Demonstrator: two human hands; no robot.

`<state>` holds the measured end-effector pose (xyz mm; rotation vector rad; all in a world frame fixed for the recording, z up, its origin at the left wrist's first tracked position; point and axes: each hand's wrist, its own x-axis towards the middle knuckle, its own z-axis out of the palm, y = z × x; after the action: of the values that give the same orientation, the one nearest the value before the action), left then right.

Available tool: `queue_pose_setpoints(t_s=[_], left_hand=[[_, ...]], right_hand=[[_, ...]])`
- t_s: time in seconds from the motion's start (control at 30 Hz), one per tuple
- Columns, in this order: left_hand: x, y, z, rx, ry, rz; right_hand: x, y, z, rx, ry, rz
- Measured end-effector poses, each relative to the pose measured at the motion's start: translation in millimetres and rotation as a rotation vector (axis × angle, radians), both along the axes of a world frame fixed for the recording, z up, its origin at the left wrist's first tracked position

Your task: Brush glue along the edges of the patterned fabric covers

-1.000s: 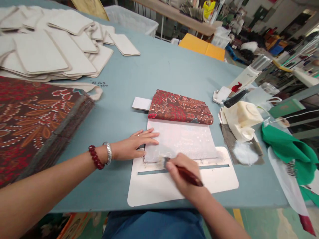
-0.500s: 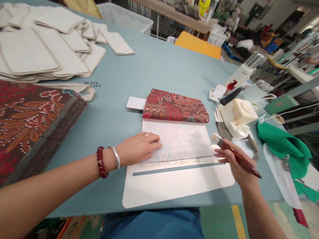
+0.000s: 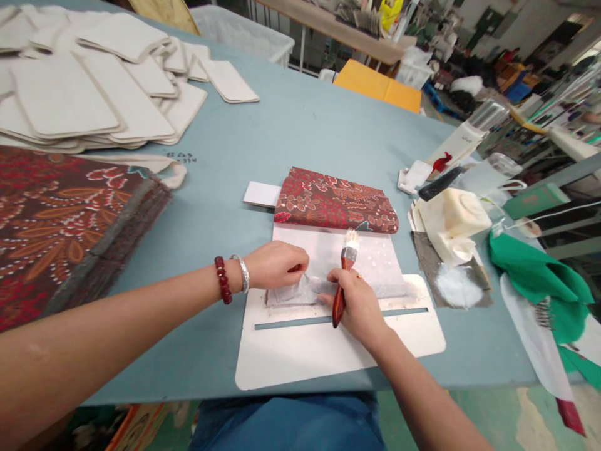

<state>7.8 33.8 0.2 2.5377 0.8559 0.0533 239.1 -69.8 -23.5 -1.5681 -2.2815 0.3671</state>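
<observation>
brush (image 3: pixel 346 272) rests in the right hand (image 3: pixel 364 310), fingers wrapped around its handle, bristles towards the top of the frame, in front of the pale cloth (image 3: pixel 375 250) at centre. left of it, the left hand (image 3: pixel 275 266) has fingers curled together, seemingly pinching a raised crease near the cloth's lower edge. that edge runs left to right over the slotted white board (image 3: pixel 328 357); the crease lies between the two hands, the left hand nearer. just above, folded patterned fabric (image 3: pixel 335 200) lies on the bench (image 3: pixel 188 360).
</observation>
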Motion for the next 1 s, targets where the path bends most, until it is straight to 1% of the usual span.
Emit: queue_pose_setpoints(t_s=[0.07,0.13,0.2,0.27,0.33,0.37,0.4,0.47,0.5,0.57,0.63,0.7,0.73,0.77,0.8,0.83,0.9,0.97,1.0], left_hand=[[2,1,-2.0,-0.055,-0.007,0.045],[6,-5,-1.7,-0.068,-0.006,0.081],[11,-17,0.3,-0.003,-0.008,0.094],[11,-30,2.1,0.133,0.011,0.096],[6,-39,2.0,0.274,0.072,0.12],[0,-41,1.4,0.311,0.108,0.137],[-6,-41,0.7,0.32,0.133,0.157],[-18,-33,0.2,0.274,0.133,0.198],[-22,-27,0.8,0.238,0.111,0.226],[-26,-9,3.8,0.182,0.035,0.309],[-22,15,7.7,0.183,-0.065,0.397],[-16,45,9.6,0.244,-0.164,0.485],[-13,61,8.9,0.289,-0.195,0.535],[-11,77,6.9,0.331,-0.206,0.585],[-10,94,4.0,0.36,-0.2,0.628],[-10,109,0.5,0.373,-0.186,0.661],[-13,132,-6.0,0.367,-0.164,0.707],[-22,143,-8.0,0.36,-0.173,0.759],[-27,142,-6.9,0.365,-0.19,0.79]], right_hand=[[-4,1,-2.8,0.067,-0.094,0.008],[-7,5,-7.5,0.136,-0.155,-0.001],[-10,8,-12.5,0.183,-0.171,-0.035],[-13,10,-16.3,0.199,-0.154,-0.074],[-13,9,-18.6,0.213,-0.141,-0.071],[-12,7,-19.3,0.224,-0.14,-0.046],[-8,4,-19.9,0.236,-0.144,-0.008],[9,-2,-21.0,0.263,-0.162,0.048],[23,-4,-21.5,0.274,-0.177,0.045],[61,-5,-21.3,0.27,-0.226,-0.043],[106,-4,-17.7,0.245,-0.274,-0.216],[144,-5,-9.5,0.222,-0.27,-0.421],[158,-8,-3.7,0.22,-0.245,-0.521],[167,-13,2.9,0.223,-0.206,-0.602],[172,-19,9.9,0.227,-0.154,-0.649],[172,-25,17.0,0.227,-0.094,-0.659],[166,-37,30.2,0.223,0.031,-0.612],[159,-44,40.3,0.249,0.123,-0.561],[156,-45,43.7,0.268,0.164,-0.562]])
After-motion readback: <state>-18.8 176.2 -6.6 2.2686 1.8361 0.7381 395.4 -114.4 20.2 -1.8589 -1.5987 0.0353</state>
